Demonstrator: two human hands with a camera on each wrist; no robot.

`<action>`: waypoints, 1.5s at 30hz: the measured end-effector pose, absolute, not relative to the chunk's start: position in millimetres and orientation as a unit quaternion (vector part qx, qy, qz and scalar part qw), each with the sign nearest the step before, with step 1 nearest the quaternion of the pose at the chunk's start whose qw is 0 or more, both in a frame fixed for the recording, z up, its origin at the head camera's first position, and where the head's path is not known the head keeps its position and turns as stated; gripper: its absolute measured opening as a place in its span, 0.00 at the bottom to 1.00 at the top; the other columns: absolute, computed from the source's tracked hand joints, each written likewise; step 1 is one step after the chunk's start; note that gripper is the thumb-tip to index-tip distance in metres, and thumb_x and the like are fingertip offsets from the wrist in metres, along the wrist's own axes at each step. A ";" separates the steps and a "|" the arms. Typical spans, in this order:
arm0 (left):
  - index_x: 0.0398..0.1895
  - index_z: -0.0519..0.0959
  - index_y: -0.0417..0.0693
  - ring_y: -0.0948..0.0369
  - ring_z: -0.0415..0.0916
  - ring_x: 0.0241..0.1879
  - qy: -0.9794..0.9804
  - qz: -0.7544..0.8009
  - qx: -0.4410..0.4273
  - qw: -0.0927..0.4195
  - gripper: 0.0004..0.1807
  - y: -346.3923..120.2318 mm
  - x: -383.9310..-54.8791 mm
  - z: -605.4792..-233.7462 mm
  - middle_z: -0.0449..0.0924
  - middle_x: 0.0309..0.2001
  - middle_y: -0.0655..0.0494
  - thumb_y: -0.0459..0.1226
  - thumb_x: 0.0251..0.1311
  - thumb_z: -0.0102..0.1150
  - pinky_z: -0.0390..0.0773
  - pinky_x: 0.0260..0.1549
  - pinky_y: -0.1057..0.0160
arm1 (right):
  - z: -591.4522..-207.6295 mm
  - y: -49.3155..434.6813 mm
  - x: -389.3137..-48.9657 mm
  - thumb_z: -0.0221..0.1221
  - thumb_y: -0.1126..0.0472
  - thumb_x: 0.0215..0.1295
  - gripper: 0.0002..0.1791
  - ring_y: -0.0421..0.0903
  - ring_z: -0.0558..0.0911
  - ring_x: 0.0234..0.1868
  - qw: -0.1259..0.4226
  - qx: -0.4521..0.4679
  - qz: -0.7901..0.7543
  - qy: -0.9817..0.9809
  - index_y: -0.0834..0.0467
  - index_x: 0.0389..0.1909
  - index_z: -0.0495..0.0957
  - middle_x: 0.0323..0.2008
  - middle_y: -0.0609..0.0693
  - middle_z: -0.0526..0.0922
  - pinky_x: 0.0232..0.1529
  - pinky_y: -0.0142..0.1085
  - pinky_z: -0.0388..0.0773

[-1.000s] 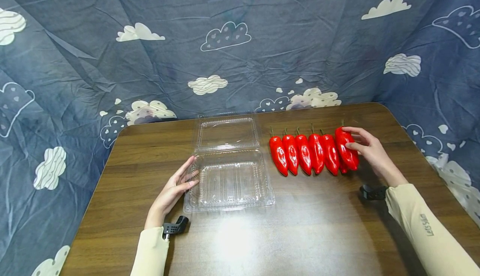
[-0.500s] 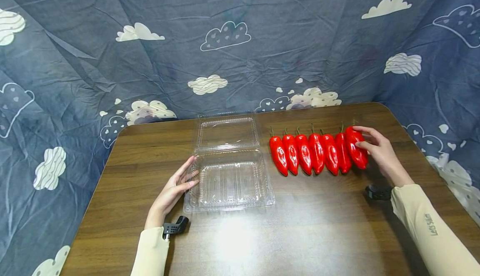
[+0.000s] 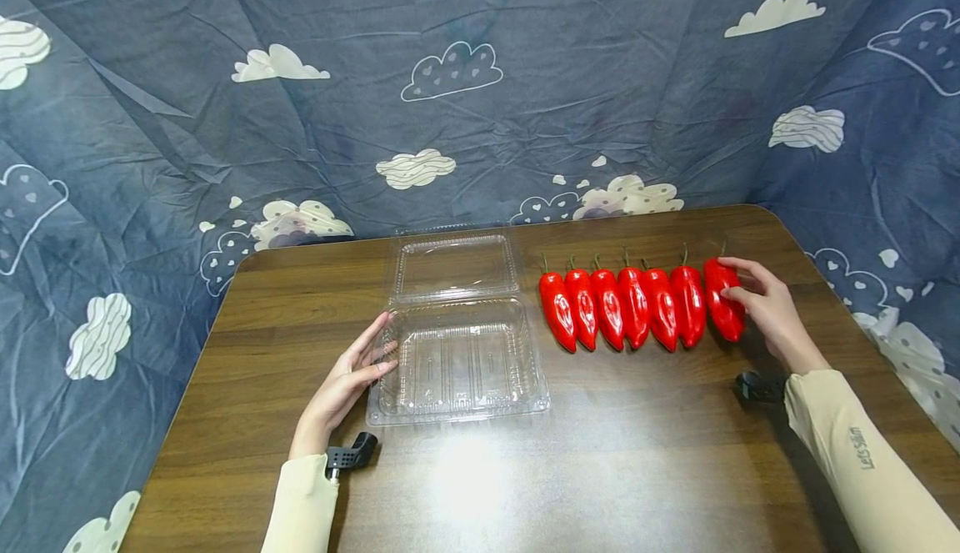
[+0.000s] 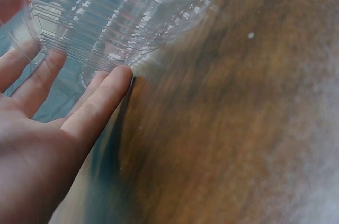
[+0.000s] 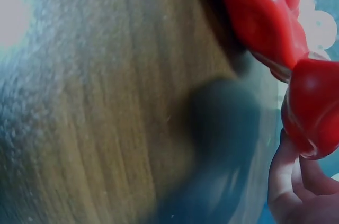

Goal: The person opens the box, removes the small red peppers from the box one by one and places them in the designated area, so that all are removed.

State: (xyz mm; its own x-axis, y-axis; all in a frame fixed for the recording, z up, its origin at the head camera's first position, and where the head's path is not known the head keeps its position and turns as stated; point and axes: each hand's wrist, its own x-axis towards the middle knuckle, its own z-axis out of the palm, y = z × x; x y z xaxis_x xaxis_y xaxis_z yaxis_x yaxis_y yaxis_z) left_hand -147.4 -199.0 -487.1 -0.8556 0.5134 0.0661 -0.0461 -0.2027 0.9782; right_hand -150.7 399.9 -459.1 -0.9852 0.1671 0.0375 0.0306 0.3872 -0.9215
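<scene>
On the table's left half lies a hinged clear plastic container (image 3: 457,365), its lid (image 3: 453,268) folded back flat. My left hand (image 3: 348,378) rests against its left wall, the fingers fairly straight; the left wrist view shows fingertips (image 4: 123,75) touching the ribbed side. To the right, several glossy red peppers (image 3: 633,299) with green stems lie side by side in a row. My right hand (image 3: 772,311) grips the rightmost red pepper (image 3: 722,299), a small gap from its neighbour. In the right wrist view the held pepper covers part of the fingers (image 5: 283,173).
The brown wooden table (image 3: 600,470) has rounded far corners. A blue cloud-print cloth (image 3: 600,103) hangs close behind its far edge and at both sides. Black wrist cameras (image 3: 358,451) sit on both forearms.
My right hand has carried its red pepper rightward, away from the others, uncovering the pepper beside it and opening a gap. My left hand and the container have stayed put.
</scene>
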 end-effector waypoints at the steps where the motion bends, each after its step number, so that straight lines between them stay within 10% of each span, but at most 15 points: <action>1: 0.76 0.42 0.43 0.36 0.42 0.69 0.603 0.751 0.194 0.186 0.39 -199.0 -147.6 -487.2 0.36 0.76 0.46 0.20 0.63 0.43 0.66 0.60 0.60 | -459.9 400.3 -150.9 0.51 0.67 0.68 0.24 0.31 0.70 0.41 0.060 -0.062 0.547 -0.832 0.50 0.63 0.70 0.48 0.39 0.69 0.32 0.22 0.76; 10: 0.76 0.42 0.43 0.36 0.41 0.69 0.605 0.749 0.197 0.185 0.39 -199.5 -148.8 -488.0 0.36 0.76 0.45 0.20 0.64 0.42 0.67 0.60 0.61 | -464.7 397.7 -154.0 0.52 0.65 0.68 0.27 0.34 0.67 0.44 0.037 -0.072 0.501 -0.862 0.57 0.68 0.62 0.60 0.67 0.62 0.32 0.22 0.75; 35: 0.76 0.42 0.42 0.36 0.41 0.69 0.604 0.748 0.202 0.189 0.39 -198.0 -149.0 -485.7 0.35 0.76 0.46 0.21 0.64 0.43 0.66 0.61 0.59 | -468.8 398.3 -154.2 0.49 0.63 0.70 0.30 0.31 0.65 0.42 0.036 -0.090 0.511 -0.854 0.61 0.71 0.54 0.60 0.72 0.61 0.33 0.20 0.74; 45: 0.76 0.42 0.41 0.34 0.41 0.68 0.613 0.741 0.204 0.180 0.39 -198.7 -148.0 -485.0 0.36 0.76 0.44 0.21 0.63 0.43 0.66 0.60 0.63 | -458.1 395.8 -152.8 0.51 0.67 0.68 0.27 0.33 0.70 0.43 0.113 -0.095 0.541 -0.828 0.56 0.68 0.66 0.45 0.37 0.70 0.36 0.18 0.74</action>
